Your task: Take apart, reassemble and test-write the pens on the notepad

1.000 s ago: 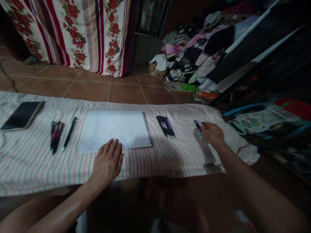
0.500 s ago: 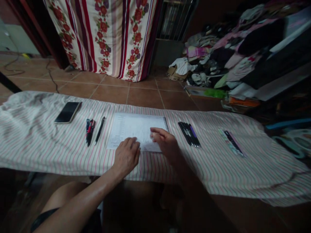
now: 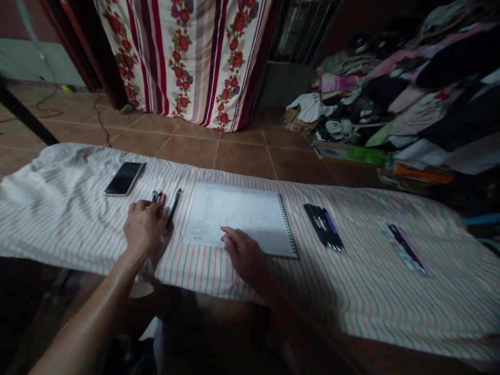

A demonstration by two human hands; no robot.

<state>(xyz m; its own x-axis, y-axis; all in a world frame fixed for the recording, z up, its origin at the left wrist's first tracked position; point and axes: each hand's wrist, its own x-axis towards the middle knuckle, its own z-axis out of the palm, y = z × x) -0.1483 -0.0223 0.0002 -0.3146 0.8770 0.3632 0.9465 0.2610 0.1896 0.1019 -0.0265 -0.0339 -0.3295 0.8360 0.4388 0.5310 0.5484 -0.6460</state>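
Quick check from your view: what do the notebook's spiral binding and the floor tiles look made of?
The notebook's spiral binding looks like thin coiled metal wire, dark with a slight sheen, though it could be coated. The floor tiles look like reddish-brown ceramic or terracotta, with a soft sheen and grout lines.

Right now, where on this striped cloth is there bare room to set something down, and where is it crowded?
Bare cloth lies between the spiral notebook and the black pens, and wider beyond them, before the pale strip. It is crowded at left: left hand, nearby pens, phone.
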